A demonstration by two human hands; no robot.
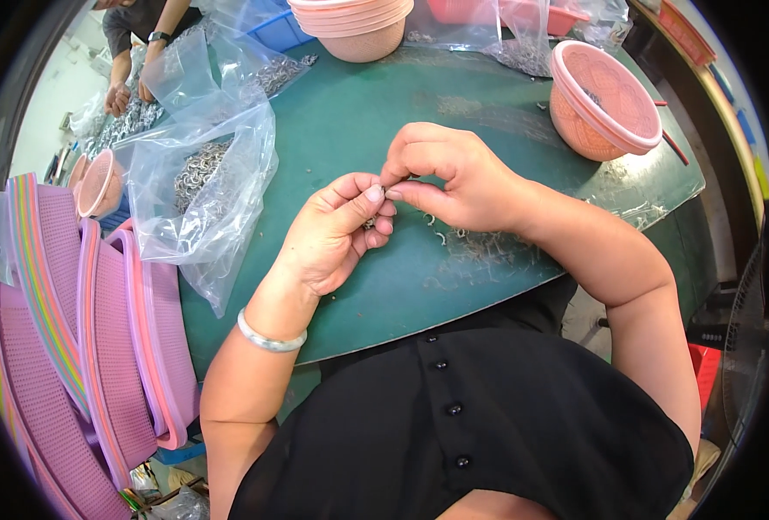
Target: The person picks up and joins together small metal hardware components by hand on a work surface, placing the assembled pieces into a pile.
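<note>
Above the green tabletop, my left hand (332,227) and my right hand (458,173) meet fingertip to fingertip. Between the left thumb and forefinger sits a tiny dark metal part (384,190), mostly covered by the fingers. The right thumb and forefinger close on the same spot, and what they pinch is too small to make out. More small metal bits (369,224) show in the curled fingers of my left hand. Several loose curved metal pieces (441,236) lie on the table just below my right hand.
A clear plastic bag (246,186) of small metal rings (201,176) lies to the left. Purple baskets (120,347) lean at the left edge. Stacked pink baskets (350,30) stand at the back, another pink basket (605,104) at right. A co-worker's hands (117,98) are far left.
</note>
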